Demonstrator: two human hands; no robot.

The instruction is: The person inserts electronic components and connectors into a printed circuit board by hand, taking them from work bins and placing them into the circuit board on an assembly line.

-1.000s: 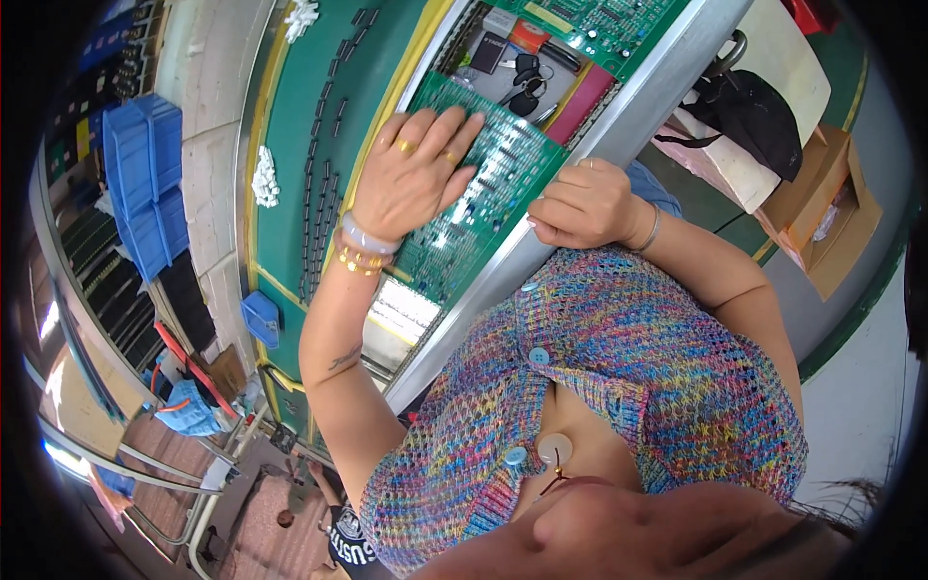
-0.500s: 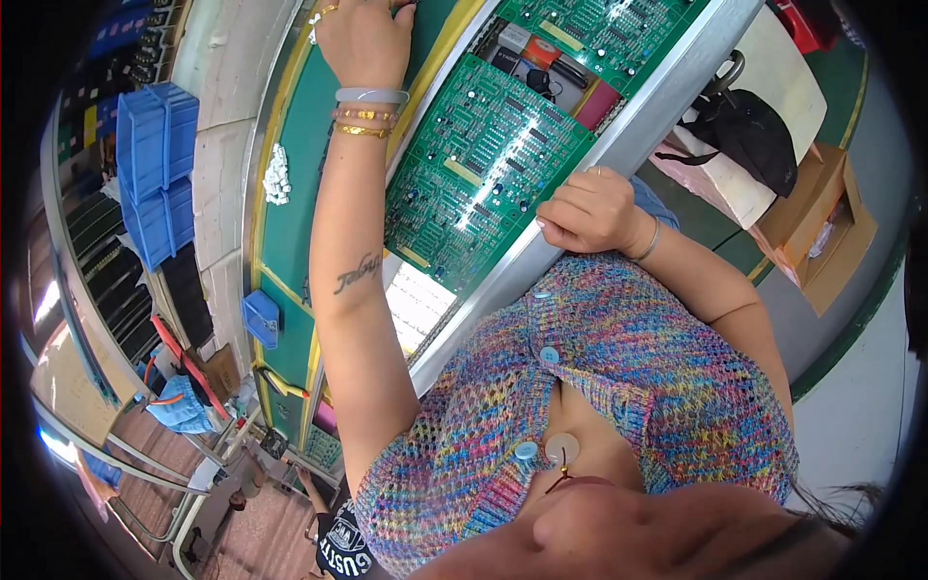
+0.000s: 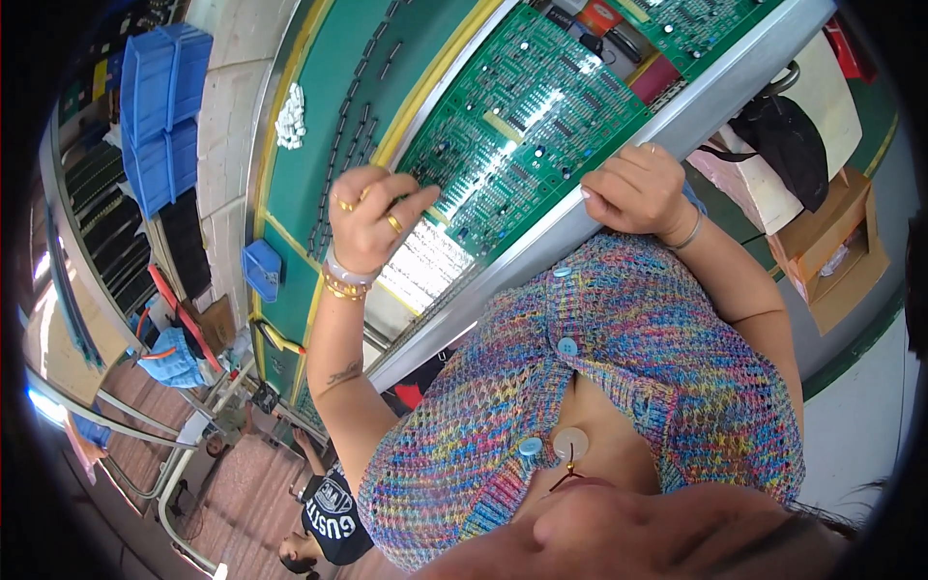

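Note:
A green circuit board set with many small parts lies on a metal-edged rail track in front of me. My left hand, with rings and bracelets, is over the board's near left corner. Its fingers are curled and pinched together over the board's parts; anything between the fingertips is too small to make out. My right hand is closed over the silver metal rail along the board's right edge. Left of the board, rows of small dark components lie on a green work surface.
A pile of small white parts and a blue tray lie to the left. Blue bins stand beyond. A second circuit board lies farther along. At right are a black bag and a cardboard box. Another person is at lower left.
My left hand has come back from the far part of the green surface to the board's near left corner. My right hand stays on the rail. The view has shifted slightly.

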